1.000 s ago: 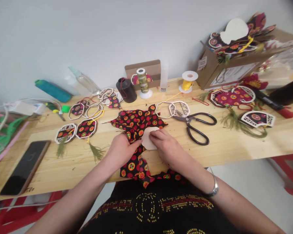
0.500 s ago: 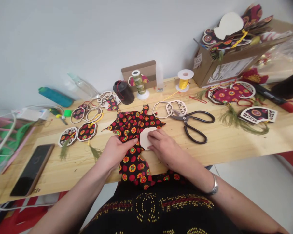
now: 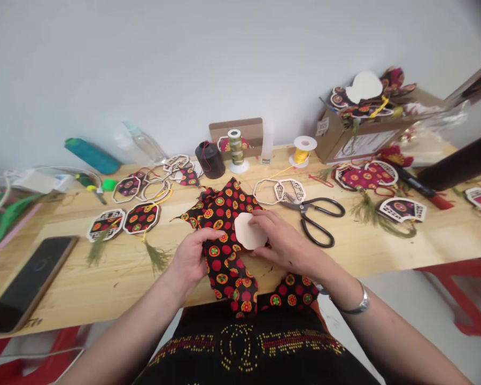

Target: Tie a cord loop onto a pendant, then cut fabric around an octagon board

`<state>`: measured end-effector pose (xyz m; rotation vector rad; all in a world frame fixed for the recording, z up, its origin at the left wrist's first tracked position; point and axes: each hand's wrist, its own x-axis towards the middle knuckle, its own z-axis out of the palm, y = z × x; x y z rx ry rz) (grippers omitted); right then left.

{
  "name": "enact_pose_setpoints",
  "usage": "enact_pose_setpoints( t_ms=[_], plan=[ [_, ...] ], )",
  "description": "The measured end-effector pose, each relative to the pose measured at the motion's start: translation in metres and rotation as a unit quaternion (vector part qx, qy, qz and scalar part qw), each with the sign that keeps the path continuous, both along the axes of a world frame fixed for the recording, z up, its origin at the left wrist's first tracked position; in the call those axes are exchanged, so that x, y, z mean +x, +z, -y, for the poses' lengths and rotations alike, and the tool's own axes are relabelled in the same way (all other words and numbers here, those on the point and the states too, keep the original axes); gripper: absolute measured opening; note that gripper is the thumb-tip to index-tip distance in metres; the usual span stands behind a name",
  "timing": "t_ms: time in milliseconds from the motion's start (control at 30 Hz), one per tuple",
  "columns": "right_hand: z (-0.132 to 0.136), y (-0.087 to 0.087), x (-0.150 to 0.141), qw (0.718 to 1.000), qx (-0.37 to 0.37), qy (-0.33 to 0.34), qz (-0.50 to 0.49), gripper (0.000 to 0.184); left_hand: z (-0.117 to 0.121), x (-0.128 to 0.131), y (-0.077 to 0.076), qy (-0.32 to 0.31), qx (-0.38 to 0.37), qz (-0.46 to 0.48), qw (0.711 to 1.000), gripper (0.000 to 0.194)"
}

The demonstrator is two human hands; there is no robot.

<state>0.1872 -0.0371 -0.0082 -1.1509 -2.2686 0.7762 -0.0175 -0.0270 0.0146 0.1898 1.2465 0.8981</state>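
Right hand (image 3: 282,240): fingers and thumb closed on the right edge of the pale plate (image 3: 246,232).
Pale plate: between the hands, over the patterned cloth (image 3: 222,267).
Left hand (image 3: 192,254): pinching patterned cloth, thumb on top.
Scissors (image 3: 305,207): just beyond the right hand.

Soft, fairly even daylight-pale light covers the scene, leaving the wall (image 3: 184,64) a flat grey. The table (image 3: 120,280) has a pale sheen at its near right, and the bracelet (image 3: 361,303) glints. Shadows are faint. Fine detail is slightly smeared, though the cloth (image 3: 224,262) reads clearly. Wide-angle distortion bends the edges; the far right corner darkens.
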Motion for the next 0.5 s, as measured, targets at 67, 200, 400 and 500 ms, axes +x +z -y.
enact_pose_setpoints(
  t_ms=[67, 200, 400, 500],
  plan=[
    [-0.008, 0.003, 0.003, 0.999, -0.023, -0.004, -0.032, 0.066, -0.003, 0.000, 0.004, 0.002, 0.010, 0.019, 1.000, 0.020],
    [-0.032, 0.021, 0.013, 0.982, -0.110, -0.039, -0.150, 0.085, -0.017, 0.002, 0.014, -0.009, 0.041, 0.044, 0.998, 0.032],
    [-0.066, 0.056, 0.012, 0.953, -0.110, -0.058, -0.277, 0.081, -0.039, 0.003, 0.009, -0.008, 0.071, 0.110, 0.991, 0.040],
    [-0.071, 0.045, 0.001, 0.973, -0.028, -0.043, -0.226, 0.081, -0.040, 0.001, 0.003, -0.005, 0.068, 0.134, 0.989, 0.040]
  ],
)
